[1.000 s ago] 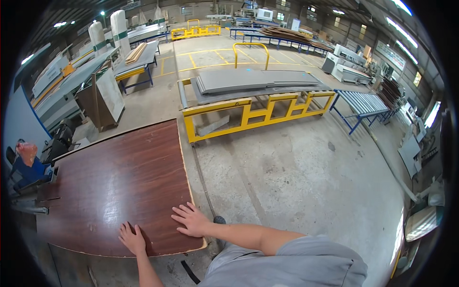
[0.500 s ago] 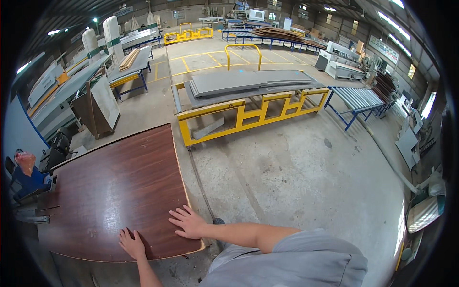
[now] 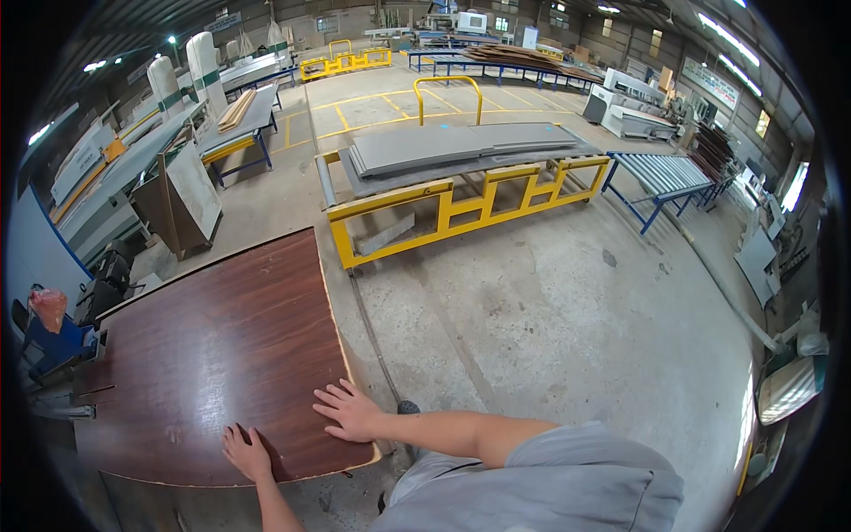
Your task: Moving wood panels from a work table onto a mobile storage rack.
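A large board with a dark reddish-brown wood-grain top (image 3: pixel 257 328) lies flat at the lower left, its edges pale and chipped. My left hand (image 3: pixel 247 453) rests on the board close to its near edge, palm down and fingers spread. Near the right edge, my right hand (image 3: pixel 348 411) also lies on the surface with its fingers apart. Neither hand holds anything. My right forearm reaches across from the grey shirt at the lower right.
Ahead stands a yellow cart frame (image 3: pixel 461 217) carrying grey panels (image 3: pixel 461 148). A blue roller conveyor (image 3: pixel 663 170) is to its right. A pale board (image 3: pixel 194 199) leans at the left. Beside the brown board sits a blue bin (image 3: pixel 53 341) with a reddish bag (image 3: pixel 48 307).
Both hands stay on the board in nearly the same place. The view has shifted very slightly; nothing else has visibly moved.
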`<state>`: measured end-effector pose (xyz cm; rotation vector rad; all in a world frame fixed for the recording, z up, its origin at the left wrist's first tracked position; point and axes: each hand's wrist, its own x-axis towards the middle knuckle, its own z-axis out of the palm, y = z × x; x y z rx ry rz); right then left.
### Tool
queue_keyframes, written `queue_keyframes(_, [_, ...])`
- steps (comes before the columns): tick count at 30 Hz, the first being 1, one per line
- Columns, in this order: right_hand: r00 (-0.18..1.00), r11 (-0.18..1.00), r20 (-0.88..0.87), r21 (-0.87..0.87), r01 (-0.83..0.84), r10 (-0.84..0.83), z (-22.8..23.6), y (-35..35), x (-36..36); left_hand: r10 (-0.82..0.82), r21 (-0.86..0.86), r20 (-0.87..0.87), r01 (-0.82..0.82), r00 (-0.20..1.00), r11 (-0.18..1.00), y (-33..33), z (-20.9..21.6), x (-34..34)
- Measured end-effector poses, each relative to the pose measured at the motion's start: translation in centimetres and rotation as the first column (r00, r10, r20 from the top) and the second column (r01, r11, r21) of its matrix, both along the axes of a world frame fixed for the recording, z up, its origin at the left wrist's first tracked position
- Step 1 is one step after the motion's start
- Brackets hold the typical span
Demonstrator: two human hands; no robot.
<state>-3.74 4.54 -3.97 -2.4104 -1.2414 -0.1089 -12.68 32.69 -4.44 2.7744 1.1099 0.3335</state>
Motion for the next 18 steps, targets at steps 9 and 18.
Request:
queue_keyframes(9, [1.0,1.0,-0.01,0.024,0.0,0.0,0.08,-0.04,0.0,0.0,0.009,0.004,0.0,1.0,1.0,0.0,0.0,-0.09])
queue_keyframes(18, [1.0,0.999,-0.001,0.045,0.003,-0.003,-0.07,-0.15,0.17,-0.005,0.016,-0.001,0.005,1.0,1.0,0.05,-0.22,0.01])
